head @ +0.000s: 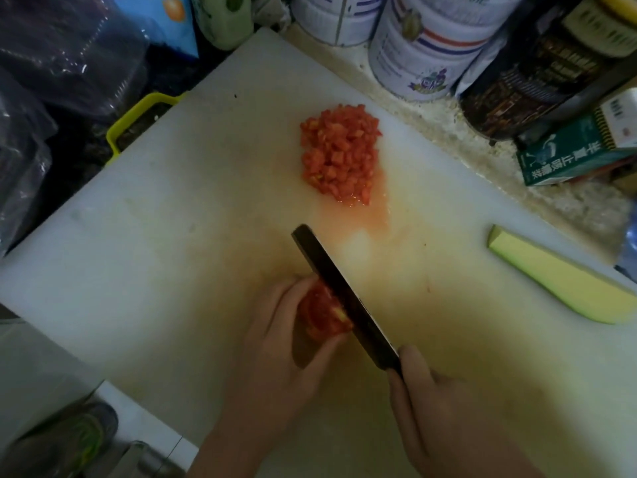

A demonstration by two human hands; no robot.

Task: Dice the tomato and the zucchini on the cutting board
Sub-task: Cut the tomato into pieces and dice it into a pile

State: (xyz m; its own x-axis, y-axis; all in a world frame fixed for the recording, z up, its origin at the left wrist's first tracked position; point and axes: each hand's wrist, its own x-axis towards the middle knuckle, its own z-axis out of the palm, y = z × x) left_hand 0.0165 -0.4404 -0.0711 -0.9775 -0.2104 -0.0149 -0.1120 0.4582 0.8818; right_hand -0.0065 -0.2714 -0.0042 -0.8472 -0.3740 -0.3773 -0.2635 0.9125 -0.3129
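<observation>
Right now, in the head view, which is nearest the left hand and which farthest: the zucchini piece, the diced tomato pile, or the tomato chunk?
1. Tomato chunk: held by the left hand.
2. Diced tomato pile: up the cutting board, centre.
3. Zucchini piece: far right edge.

Bare cutting board (144, 236) left; tins (424, 46) behind.

White cutting board (172, 219) on speckled counter (431, 115) bears diced tomato pile (339, 153), zucchini piece (558, 281).
</observation>
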